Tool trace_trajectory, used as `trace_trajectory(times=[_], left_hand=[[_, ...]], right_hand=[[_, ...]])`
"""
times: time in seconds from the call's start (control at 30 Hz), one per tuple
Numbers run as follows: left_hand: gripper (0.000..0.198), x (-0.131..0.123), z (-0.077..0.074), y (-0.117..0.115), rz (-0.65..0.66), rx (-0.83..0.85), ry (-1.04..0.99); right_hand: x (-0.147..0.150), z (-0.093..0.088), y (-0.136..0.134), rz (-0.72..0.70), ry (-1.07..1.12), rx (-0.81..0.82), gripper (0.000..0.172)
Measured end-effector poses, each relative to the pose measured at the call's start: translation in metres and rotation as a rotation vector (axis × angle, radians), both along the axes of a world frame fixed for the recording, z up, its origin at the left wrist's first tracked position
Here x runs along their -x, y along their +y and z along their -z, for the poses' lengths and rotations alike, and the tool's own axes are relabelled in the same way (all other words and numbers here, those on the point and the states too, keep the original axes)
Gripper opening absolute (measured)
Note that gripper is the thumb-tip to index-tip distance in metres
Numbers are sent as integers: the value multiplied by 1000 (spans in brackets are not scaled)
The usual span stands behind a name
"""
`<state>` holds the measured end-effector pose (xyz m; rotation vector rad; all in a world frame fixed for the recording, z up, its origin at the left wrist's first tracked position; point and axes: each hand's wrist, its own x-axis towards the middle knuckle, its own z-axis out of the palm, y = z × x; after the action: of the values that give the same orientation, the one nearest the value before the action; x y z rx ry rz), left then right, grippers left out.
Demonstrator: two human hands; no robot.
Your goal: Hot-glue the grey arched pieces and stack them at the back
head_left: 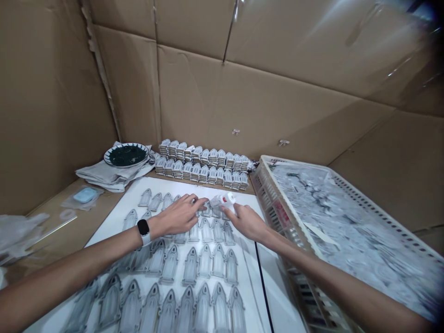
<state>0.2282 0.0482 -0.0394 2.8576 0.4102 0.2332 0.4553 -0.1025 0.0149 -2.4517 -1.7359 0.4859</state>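
My right hand [247,222] is closed around a small white squeeze bottle with red print [222,200], tilted with its narrow end toward the left. Close to that tip is my left hand [183,213], index finger stretched out and the other fingers loosely bent. Its fingertips are over the far rows of pieces; whether they touch one is hidden. Rows of grey, pointed-arch, window-shaped pieces [190,267] lie flat on a white board [247,273]. A watch with a pale strap [143,230] is on my left wrist.
Stacked arch pieces [204,173] line the back. A cream plastic crate [274,199] full of clear plastic bags stands at right. At left are a plate of dark green material [125,155], folded white cloths [107,175], a blue item [85,195] and a plastic bag [21,236]. Cardboard walls [208,92] surround the table.
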Motion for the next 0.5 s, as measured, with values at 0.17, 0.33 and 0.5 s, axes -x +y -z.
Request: trace_trajectory(times=[0.17, 0.33, 0.5], left_hand=[[55, -2, -1, -1, -5, 0, -4], [57, -2, 3, 1, -30, 22, -5], [60, -2, 2, 0, -48, 29, 4]], right_hand=[[0, -7, 5, -13, -74, 17, 64], [-5, -20, 17, -53, -88, 53, 64], [-7, -48, 47, -138, -77, 134, 52]])
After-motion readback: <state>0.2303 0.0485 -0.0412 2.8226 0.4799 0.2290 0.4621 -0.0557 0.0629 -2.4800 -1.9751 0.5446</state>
